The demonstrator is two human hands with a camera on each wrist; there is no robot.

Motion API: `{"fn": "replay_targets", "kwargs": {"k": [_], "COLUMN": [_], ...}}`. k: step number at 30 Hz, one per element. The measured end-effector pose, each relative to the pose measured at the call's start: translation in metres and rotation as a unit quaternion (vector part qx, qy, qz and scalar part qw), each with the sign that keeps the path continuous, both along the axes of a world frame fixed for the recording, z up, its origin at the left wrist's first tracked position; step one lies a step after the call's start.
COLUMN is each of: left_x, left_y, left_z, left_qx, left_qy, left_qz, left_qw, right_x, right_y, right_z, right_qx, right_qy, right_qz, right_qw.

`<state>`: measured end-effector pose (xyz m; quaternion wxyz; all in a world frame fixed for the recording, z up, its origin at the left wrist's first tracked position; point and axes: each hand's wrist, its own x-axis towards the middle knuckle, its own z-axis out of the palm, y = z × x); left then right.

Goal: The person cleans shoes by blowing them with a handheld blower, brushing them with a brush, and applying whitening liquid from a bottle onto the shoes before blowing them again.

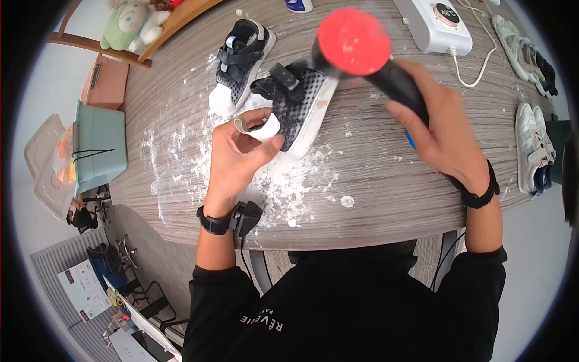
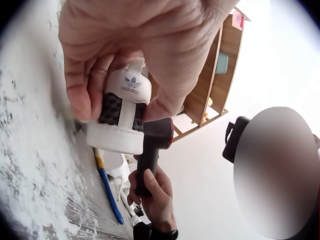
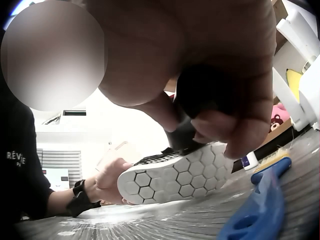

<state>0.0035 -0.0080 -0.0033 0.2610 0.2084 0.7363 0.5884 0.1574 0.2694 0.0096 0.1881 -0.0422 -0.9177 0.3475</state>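
My left hand [image 1: 238, 158] grips the heel of a black-and-white adidas shoe [image 1: 304, 102], thumb on one side and fingers on the other. In the left wrist view the heel [image 2: 131, 86] shows between thumb and fingers. The right wrist view shows the honeycomb sole [image 3: 175, 176] turned to the side. My right hand [image 1: 443, 123] is wrapped round the black handle of a device with a red round end [image 1: 354, 41], held over the shoe's toe end. The mate shoe [image 1: 241, 63] stands just left of it.
White residue [image 1: 289, 193] is spread over the wooden table. A blue-handled brush [image 3: 270, 195] lies under my right hand. A white box with a display [image 1: 434, 27] and cable is at the back right, other shoes [image 1: 534, 148] at the far right, and a green bin [image 1: 101, 145] at the left.
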Motion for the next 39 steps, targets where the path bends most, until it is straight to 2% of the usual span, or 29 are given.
{"fn": "replay_targets", "kwargs": {"k": [2, 4, 5, 7, 8, 10, 12, 14, 17, 18, 22, 25, 27, 29, 31, 33, 36, 37, 38, 39], "left_x": [0.000, 0.000, 0.000, -0.002, -0.001, -0.001, 0.000, 0.001, 0.001, 0.002, 0.000, 0.003, 0.003, 0.003, 0.002, 0.001, 0.000, 0.001, 0.002, 0.003], "left_y": [0.001, 0.001, 0.001, 0.003, 0.003, 0.004, 0.004, 0.003, 0.003, 0.005, 0.007, 0.005, 0.006, 0.005, 0.004, 0.004, 0.004, 0.004, 0.005, 0.006], "left_z": [-0.002, -0.005, -0.005, -0.006, -0.006, -0.004, 0.000, 0.001, 0.000, 0.000, -0.005, 0.003, 0.002, 0.003, 0.003, -0.002, -0.002, -0.002, -0.001, 0.000], "left_qx": [0.021, 0.032, 0.032, 0.042, 0.042, 0.015, 0.002, -0.010, -0.012, -0.021, -0.036, -0.075, -0.059, -0.044, -0.047, -0.022, -0.004, -0.009, -0.010, -0.012], "left_qy": [0.016, 0.079, 0.079, 0.130, 0.130, 0.147, 0.130, 0.113, 0.112, 0.161, 0.294, 0.308, 0.307, 0.306, 0.351, 0.366, 0.375, 0.367, 0.367, 0.359], "left_qz": [-0.009, -0.007, -0.007, -0.011, -0.011, -0.019, -0.015, -0.012, -0.019, -0.024, -0.038, -0.051, -0.053, -0.056, -0.070, -0.076, -0.077, -0.073, -0.072, -0.066], "left_qw": [1.000, 0.996, 0.996, 0.991, 0.991, 0.989, 0.991, 0.993, 0.993, 0.986, 0.954, 0.947, 0.948, 0.949, 0.933, 0.927, 0.924, 0.927, 0.927, 0.931], "right_x": [0.000, 0.001, 0.002, 0.005, 0.006, 0.008, 0.003, 0.000, -0.001, -0.001, 0.001, 0.001, -0.001, 0.000, 0.002, 0.002, 0.004, 0.002, 0.001, 0.001], "right_y": [0.003, 0.004, 0.003, 0.000, -0.001, -0.003, -0.003, 0.006, 0.010, 0.011, 0.007, 0.009, 0.013, 0.012, 0.010, 0.005, 0.001, 0.006, 0.009, 0.011], "right_z": [0.000, 0.006, 0.009, 0.014, 0.014, 0.015, 0.005, -0.003, 0.003, 0.003, 0.006, 0.001, -0.001, 0.005, 0.007, 0.008, 0.011, 0.005, 0.004, 0.005], "right_qx": [-0.003, -0.090, -0.090, -0.081, -0.081, -0.060, -0.030, 0.012, -0.041, -0.079, -0.093, -0.096, -0.037, -0.063, -0.089, -0.127, -0.118, -0.071, -0.071, -0.069], "right_qy": [0.032, 0.029, 0.028, 0.038, 0.038, -0.048, -0.015, 0.023, 0.011, 0.002, -0.010, -0.035, -0.010, -0.020, -0.032, 0.026, -0.017, 0.018, 0.019, 0.029], "right_qz": [-0.009, -0.013, -0.013, 0.049, 0.049, 0.129, 0.123, 0.040, 0.003, -0.006, 0.031, 0.066, 0.012, -0.002, -0.020, 0.089, 0.075, 0.056, 0.057, 0.017], "right_qw": [0.999, 0.995, 0.995, 0.995, 0.995, 0.989, 0.992, 0.999, 0.999, 0.997, 0.995, 0.993, 0.999, 0.998, 0.995, 0.988, 0.990, 0.996, 0.996, 0.997]}}
